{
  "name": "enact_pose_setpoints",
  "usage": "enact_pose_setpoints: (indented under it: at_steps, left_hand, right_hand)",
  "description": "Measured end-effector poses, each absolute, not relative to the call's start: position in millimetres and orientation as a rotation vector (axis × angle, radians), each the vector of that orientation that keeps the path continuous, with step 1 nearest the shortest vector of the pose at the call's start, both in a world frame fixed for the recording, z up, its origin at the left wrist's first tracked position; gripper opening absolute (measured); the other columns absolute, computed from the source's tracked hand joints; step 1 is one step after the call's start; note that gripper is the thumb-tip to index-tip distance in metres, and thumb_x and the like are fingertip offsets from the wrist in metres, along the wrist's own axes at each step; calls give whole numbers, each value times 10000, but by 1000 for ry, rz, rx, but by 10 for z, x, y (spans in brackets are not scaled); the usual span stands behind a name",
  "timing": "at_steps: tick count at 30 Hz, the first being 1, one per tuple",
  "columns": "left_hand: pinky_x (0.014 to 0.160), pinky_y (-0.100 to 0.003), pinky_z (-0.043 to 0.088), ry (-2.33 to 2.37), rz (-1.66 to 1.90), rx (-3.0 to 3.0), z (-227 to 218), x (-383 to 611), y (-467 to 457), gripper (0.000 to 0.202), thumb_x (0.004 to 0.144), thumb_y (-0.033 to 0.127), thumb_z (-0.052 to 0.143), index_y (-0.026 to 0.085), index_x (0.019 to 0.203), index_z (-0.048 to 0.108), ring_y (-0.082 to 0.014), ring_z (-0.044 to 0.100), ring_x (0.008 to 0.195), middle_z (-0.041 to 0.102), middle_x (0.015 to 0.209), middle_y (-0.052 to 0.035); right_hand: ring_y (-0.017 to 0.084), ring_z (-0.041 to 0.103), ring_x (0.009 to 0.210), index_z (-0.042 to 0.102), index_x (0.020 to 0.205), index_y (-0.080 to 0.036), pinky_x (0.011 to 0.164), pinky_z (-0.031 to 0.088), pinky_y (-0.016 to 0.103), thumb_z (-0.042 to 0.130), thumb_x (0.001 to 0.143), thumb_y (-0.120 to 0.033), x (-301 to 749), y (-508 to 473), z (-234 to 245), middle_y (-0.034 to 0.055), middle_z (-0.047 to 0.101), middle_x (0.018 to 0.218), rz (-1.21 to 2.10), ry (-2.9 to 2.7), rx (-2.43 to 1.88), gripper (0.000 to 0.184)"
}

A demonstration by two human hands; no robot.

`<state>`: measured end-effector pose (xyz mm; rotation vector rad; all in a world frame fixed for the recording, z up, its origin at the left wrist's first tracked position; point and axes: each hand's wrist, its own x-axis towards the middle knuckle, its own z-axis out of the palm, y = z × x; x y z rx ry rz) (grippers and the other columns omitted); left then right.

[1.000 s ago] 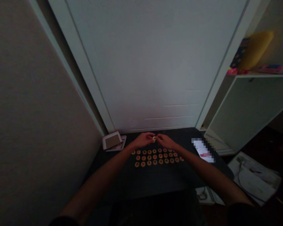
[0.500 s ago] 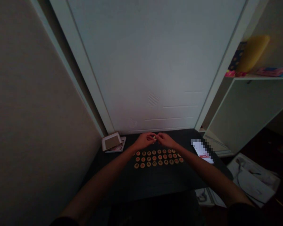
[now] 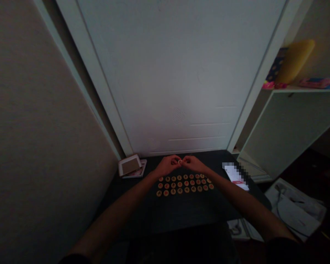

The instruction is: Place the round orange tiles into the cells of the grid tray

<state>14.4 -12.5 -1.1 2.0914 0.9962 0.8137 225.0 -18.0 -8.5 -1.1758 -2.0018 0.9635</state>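
Observation:
Between the fingertips of both hands is a small round Chinese chess piece [image 3: 179, 161], pale and seen partly edge-on. My left hand [image 3: 168, 164] pinches it from the left, and my right hand [image 3: 193, 164] has its fingers closed on it from the right. Just in front of the hands, several Chinese chess pieces [image 3: 180, 183] lie flat in three rows, marked in red or black characters too small to read. My right forearm hides part of the rows' right end.
The dark table [image 3: 178, 211] stands against a white panel [image 3: 176, 73]. An open box with its lid [image 3: 130, 165] sits at the back left. A lit phone [image 3: 236, 178] lies on the right. A white box with a cable [image 3: 297, 209] is below, right of the table.
The piece has turned slightly between the fingers, showing more of a ring-like pale edge. Both hands stay in nearly the same place, and the rows have not changed.

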Motion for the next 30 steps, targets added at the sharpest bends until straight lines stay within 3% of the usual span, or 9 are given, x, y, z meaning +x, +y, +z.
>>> enact_pose_setpoints:
  at_steps: [11,20,30]
  left_hand:
    - [705,-270,546,1011,777,2124,53,119,-174,262,820,307,708,196,1057,701,-196,730,786,768,816,-30]
    - [684,-256,527,1000,780,2164,57,186,-180,227,827,298,696,197,1030,690,-176,707,746,752,800,-13]
    - [640,-242,507,995,726,2207,45,201,-231,230,863,347,677,199,1039,683,-177,708,731,755,798,-18]
  right_hand:
    - [141,667,668,668,878,-163,633,508,234,572,899,-339,2256,-178,-151,37,730,756,1056,-1983,-1148,201]
    - [140,633,628,684,785,-170,587,442,224,574,903,-490,2247,-197,-98,17,702,676,954,-1974,-1204,359]
    - [140,647,633,673,800,-157,590,463,223,653,834,-545,2323,-176,-102,29,725,706,1053,-1983,-1167,390]
